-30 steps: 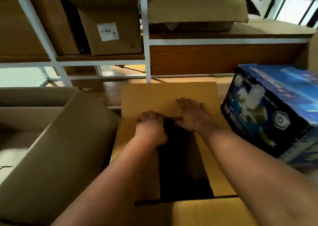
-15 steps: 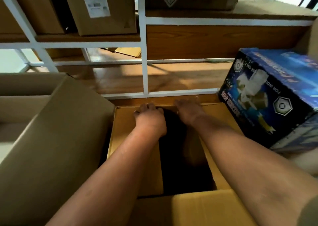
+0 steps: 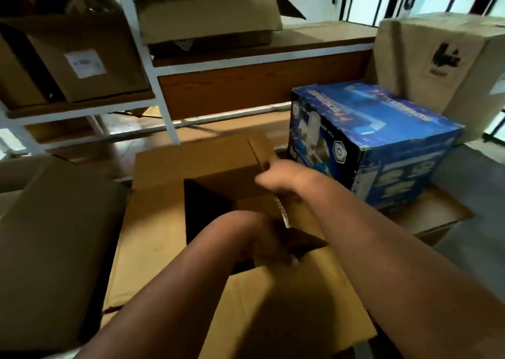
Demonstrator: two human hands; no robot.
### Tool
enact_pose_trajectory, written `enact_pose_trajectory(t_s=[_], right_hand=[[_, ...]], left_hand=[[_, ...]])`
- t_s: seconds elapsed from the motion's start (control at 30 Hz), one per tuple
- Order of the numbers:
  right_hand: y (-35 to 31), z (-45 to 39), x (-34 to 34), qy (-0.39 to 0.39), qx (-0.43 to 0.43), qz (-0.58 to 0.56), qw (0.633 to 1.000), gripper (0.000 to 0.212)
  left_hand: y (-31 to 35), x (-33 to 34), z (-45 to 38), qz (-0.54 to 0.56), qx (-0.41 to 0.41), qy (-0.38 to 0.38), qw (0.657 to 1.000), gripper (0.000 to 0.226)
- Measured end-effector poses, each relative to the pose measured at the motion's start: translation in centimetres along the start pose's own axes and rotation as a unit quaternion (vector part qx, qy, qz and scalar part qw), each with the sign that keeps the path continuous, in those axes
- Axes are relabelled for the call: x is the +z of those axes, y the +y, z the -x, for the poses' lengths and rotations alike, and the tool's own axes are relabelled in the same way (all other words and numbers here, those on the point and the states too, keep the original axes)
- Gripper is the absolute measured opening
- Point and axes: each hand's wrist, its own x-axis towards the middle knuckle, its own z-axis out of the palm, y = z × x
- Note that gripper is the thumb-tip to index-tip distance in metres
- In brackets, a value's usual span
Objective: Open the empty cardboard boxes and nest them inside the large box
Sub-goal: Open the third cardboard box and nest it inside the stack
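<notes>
A brown cardboard box (image 3: 153, 230) stands open in front of me, its inside dark. Its far flap (image 3: 196, 161) stands up, its near flap (image 3: 287, 304) lies toward me. My right hand (image 3: 278, 175) grips the right flap (image 3: 284, 208) at its far corner, fingers curled over the edge. My left hand (image 3: 267, 243) is down at the opening beside that same flap; motion blur hides whether it holds the flap. A large open cardboard box (image 3: 52, 235) sits at my left, its flap leaning toward the box in front.
A blue printed box (image 3: 382, 145) rests right of the open box on a flattened carton (image 3: 437, 216). A tall sealed carton (image 3: 442, 66) stands behind it. A white-framed shelf (image 3: 164, 112) with more cardboard boxes (image 3: 90, 57) fills the back.
Both hands left the far flap, which now stands up. My right hand moved right onto the right flap's corner, and my left hand drew back toward me. The view tilted up and right.
</notes>
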Motion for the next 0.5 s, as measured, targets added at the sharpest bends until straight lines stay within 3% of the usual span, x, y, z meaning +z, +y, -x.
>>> enact_pose_trajectory(t_s=[0.07,0.17,0.27,0.33,0.4,0.5], right_hand=[[2.5,1.1,-2.6,0.011,-0.007,-0.101,0.995,0.056],[7.4,1.1,-4.6,0.035,-0.029,-0.215,0.976,0.01],[12.4,0.7,-4.1,0.042,-0.027,-0.315,0.948,0.013],[15.0,0.3,-3.6,0.02,-0.012,-0.354,0.935,0.042],[16.9,-0.7,-3.2,0.008,-0.009,-0.303,0.953,0.073],[17.2,-0.8,-3.4,0.032,0.004,-0.046,0.998,0.072]], left_hand=[[1.7,0.6,-1.3,0.015,0.021,0.0,1.0,0.069],[3.3,0.8,-2.8,0.026,0.001,0.073,0.997,0.078],[3.8,1.2,-3.8,0.037,-0.017,0.115,0.993,0.089],[3.5,1.8,-4.3,0.045,-0.05,0.122,0.99,0.101],[3.2,2.7,-4.7,0.055,-0.064,0.132,0.988,0.114],[3.1,3.8,-4.7,0.144,-0.045,0.132,0.98,0.12]])
